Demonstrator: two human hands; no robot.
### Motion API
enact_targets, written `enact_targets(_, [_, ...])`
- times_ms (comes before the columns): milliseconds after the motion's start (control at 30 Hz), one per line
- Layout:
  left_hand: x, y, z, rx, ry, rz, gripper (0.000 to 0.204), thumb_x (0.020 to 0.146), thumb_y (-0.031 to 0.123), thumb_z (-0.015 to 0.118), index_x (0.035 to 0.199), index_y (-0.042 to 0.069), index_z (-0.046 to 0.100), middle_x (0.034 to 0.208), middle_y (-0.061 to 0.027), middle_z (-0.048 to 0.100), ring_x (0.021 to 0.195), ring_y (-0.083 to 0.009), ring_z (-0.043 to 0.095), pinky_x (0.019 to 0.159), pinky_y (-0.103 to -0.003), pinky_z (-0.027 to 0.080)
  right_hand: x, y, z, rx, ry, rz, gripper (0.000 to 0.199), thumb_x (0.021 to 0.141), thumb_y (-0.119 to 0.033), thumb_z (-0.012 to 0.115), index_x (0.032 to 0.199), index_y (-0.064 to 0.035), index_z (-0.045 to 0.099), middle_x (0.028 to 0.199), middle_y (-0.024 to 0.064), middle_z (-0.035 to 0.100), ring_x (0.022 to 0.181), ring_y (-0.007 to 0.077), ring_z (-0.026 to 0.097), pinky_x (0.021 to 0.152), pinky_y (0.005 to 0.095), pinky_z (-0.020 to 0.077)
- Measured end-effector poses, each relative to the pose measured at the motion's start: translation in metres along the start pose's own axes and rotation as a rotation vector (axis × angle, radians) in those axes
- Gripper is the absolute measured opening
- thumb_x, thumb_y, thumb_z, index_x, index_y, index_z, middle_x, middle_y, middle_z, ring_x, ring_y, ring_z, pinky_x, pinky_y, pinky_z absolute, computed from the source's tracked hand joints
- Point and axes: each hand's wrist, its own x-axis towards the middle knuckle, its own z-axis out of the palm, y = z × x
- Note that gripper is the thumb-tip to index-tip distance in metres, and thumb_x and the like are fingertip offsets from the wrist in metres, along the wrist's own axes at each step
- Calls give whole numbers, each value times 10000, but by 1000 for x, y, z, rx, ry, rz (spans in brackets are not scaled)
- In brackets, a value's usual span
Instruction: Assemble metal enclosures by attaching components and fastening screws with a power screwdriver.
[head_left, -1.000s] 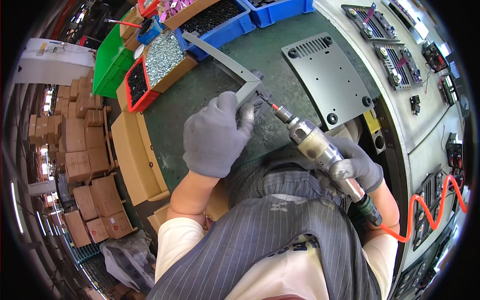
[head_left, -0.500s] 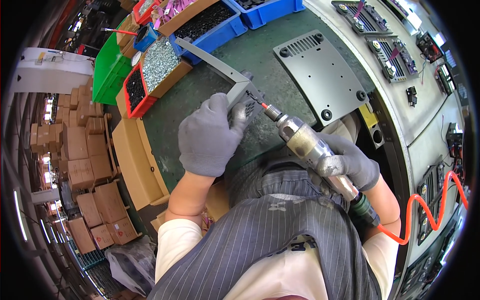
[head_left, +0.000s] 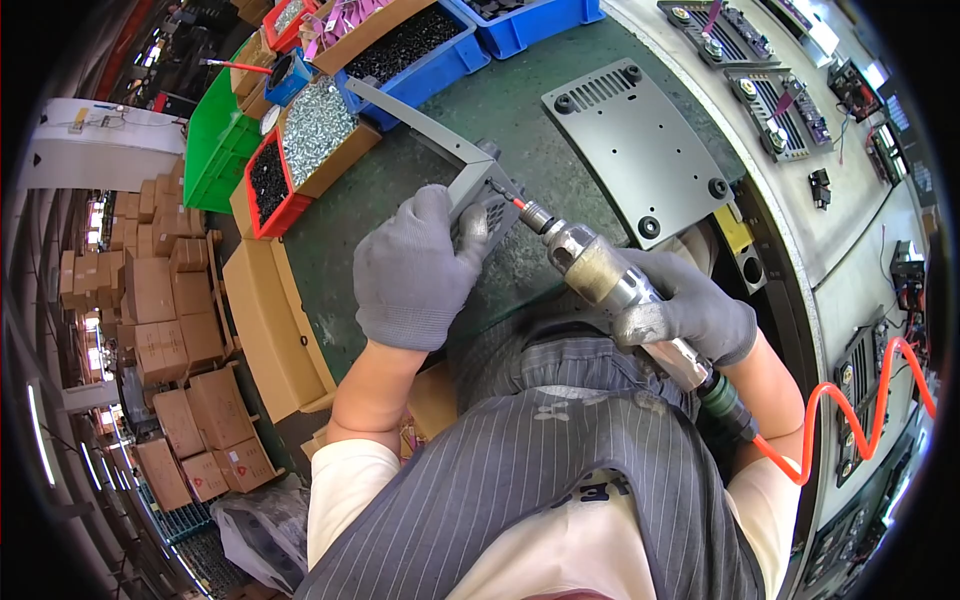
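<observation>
My gloved left hand (head_left: 415, 265) grips a bent grey metal bracket (head_left: 420, 124) by its near end, thumb on the perforated face. In my gloved right hand (head_left: 685, 305) is a pneumatic screwdriver (head_left: 595, 268), its fingers wrapped round the metal body. The tool points up and left, and its red-collared bit meets the bracket's end face just beyond my left thumb. A small dark part sits at the bit's tip, too small to name. Right of the bracket, a flat grey metal plate (head_left: 645, 150) with slots and black round feet lies on the green bench mat (head_left: 345, 255).
Blue bins (head_left: 440, 62) of black parts, a box of silver screws (head_left: 316, 125) and a red bin (head_left: 272, 190) line the far left. An orange coiled air hose (head_left: 850, 410) runs right from the tool. Assembled units (head_left: 775, 115) lie on the pale conveyor. Cardboard boxes are stacked at left.
The screwdriver has shifted slightly left and up, its bit closer in against the bracket. My right hand's grip has moved a little forward with it. The left hand and bracket barely shift.
</observation>
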Motion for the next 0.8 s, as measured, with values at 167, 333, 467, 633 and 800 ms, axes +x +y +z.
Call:
enact_targets(167, [0, 0, 0, -45, -18, 5, 323, 801, 391, 591, 933, 98, 562, 769, -120, 618, 664, -323, 610, 585, -420, 479, -9, -3, -6, -68, 19, 8, 635, 650, -313, 774, 1122, 35, 532, 867, 25, 561, 774, 96, 510, 697, 248, 427])
enact_targets(333, [-1, 0, -2, -100, -19, -10, 326, 810, 401, 585, 966, 116, 580, 811, -116, 618, 708, -333, 604, 609, -427, 471, -65, -8, -17, -77, 185, 145, 739, 594, -303, 815, 1180, 24, 507, 914, 33, 559, 817, 117, 514, 742, 251, 415])
enact_targets(467, [-1, -2, -1, -87, 66, 18, 300, 817, 386, 578, 964, 124, 566, 817, -112, 609, 706, -325, 601, 591, -432, 461, -126, -6, -50, -256, 489, 442, 545, 668, -246, 754, 1097, 23, 551, 822, 19, 570, 733, 85, 517, 666, 238, 431])
enact_targets(633, [1, -1, 0, -58, 31, -22, 333, 824, 406, 572, 998, 122, 574, 858, -110, 620, 728, -322, 609, 613, -424, 469, -168, 8, -96, -10, 710, 727, 323, 737, -323, 671, 891, -52, 583, 677, 35, 561, 530, 125, 532, 483, 241, 442])
enact_targets(800, [2, -3, -1, -70, 28, -26, 368, 812, 412, 583, 1045, 128, 570, 889, -125, 624, 753, -337, 612, 631, -427, 475, -152, 25, -122, 49, 833, 732, 401, 759, -419, 640, 964, -80, 579, 658, 56, 560, 476, 143, 538, 403, 263, 436])
